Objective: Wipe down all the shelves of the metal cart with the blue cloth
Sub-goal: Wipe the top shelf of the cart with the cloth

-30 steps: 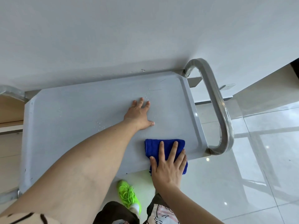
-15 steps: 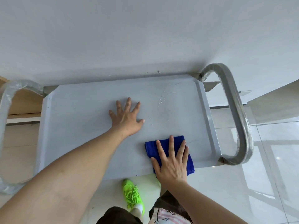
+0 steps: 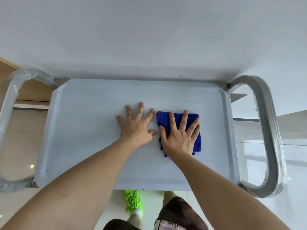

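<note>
Top shelf [image 3: 93,146] of the metal cart [image 3: 230,130] in view from above; cart stands against a white wall [image 3: 149,30], a wrapped tubular handle at each end (left handle [image 3: 10,100], right handle [image 3: 269,130]). Blue cloth [image 3: 178,117], folded to a rough square, lies flat on the shelf right of centre, well clear of the raised rim. Right hand [image 3: 180,138] is spread palm-down on the cloth, fingers splayed and extended: no clenched grip, the cloth is pinned by flat pressure only, not grasped. Left hand [image 3: 137,127] is likewise open and flat on the bare metal just beside the cloth, thumb nearly touching the right hand, holding nothing; judged to be steadying the cart. A few water droplets [image 3: 85,106] remain on the left part of the shelf. Step in hand, as judged: wiping the top shelf, mid-pass. Lower shelves are hidden beneath this one; their state cannot be told. Next move likely calls for sliding the cloth leftward under steady downward pressure to take up the droplets, with the left hand lifted out of the path, then working along the rim corners.
</note>
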A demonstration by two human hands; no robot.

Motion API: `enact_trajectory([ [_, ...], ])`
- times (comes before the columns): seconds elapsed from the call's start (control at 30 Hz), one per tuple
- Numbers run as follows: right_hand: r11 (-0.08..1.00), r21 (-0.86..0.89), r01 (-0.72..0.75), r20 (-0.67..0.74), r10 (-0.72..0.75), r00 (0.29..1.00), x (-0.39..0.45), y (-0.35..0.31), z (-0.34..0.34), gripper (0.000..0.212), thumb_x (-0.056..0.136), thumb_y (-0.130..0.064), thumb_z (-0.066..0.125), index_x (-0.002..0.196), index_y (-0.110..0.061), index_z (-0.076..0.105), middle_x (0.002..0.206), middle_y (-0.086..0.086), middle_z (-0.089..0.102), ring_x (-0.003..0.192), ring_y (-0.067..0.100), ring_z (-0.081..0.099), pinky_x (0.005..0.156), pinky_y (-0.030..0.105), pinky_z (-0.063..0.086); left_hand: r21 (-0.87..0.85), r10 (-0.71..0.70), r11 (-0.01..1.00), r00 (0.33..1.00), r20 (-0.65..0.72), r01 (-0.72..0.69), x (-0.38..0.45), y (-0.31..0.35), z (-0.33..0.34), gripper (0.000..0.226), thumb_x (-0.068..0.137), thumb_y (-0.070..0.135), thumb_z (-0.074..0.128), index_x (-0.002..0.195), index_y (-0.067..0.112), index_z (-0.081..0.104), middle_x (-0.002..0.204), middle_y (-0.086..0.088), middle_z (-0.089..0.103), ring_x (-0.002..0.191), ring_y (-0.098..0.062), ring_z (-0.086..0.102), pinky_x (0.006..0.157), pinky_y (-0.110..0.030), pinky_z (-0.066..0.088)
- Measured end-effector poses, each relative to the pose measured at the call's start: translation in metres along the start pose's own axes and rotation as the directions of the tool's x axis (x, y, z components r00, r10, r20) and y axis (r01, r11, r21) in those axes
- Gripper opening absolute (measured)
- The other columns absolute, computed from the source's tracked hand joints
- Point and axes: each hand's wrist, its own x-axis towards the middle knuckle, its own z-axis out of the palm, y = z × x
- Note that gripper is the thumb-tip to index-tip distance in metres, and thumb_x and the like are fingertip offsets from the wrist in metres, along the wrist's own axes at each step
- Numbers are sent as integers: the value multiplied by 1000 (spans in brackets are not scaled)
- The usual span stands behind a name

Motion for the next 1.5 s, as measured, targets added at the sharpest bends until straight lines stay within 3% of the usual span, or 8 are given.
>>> enact_trajectory([
  [0.27,996,68,-61,-114,69,991,110,-26,-25,76,91,-75,15,159,-41,11,170,9,-3,149,50,-13,120,59,-9,-22,18,1000,999,-50,-19,-2,-2,2,80,83,73,34,143,55,-16,160,9,-25,144,-43,-20,106,-75,1],
  [0.5,997,64,-47,-121,54,991,123,-29,-34,76,92,-75,14,159,-40,10,170,9,-4,149,50,-15,120,60,-10,-38,19,999,1000,-21,-20,-6,-1,-4,80,84,72,36,143,55,-15,159,10,-25,145,-41,-21,107,-75,1],
  [0.73,998,66,-3,-48,6,999,77,-14,-26,73,95,-73,14,159,-41,3,170,7,-12,150,45,-19,121,55,-12,-10,32,999,998,51,-32,-1,-10,-12,85,77,80,38,142,58,-12,161,11,-21,146,-41,-13,108,-73,11],
  [1.0,999,35,-27,10,26,1000,-18,5,-1,72,96,-72,16,159,-41,2,170,6,-12,149,44,-23,121,55,-12,-34,36,999,991,126,-32,3,-11,-27,93,73,73,57,142,60,-4,161,13,-17,147,-41,-9,106,-73,17],
  [1.37,995,21,-95,73,93,993,-145,-13,34,74,95,-73,10,160,-39,4,170,8,-11,148,45,-27,122,56,-10,-21,56,998,994,94,-54,1,-9,-22,92,78,67,55,144,56,-6,162,10,-18,146,-44,-12,104,-76,15],
  [1.5,999,32,-8,74,6,997,-169,-26,39,71,97,-69,25,159,-33,25,169,14,9,150,52,-5,121,60,0,-34,56,998,994,94,-53,4,-9,-20,92,78,67,56,144,55,-6,161,10,-19,146,-44,-13,104,-77,13],
])
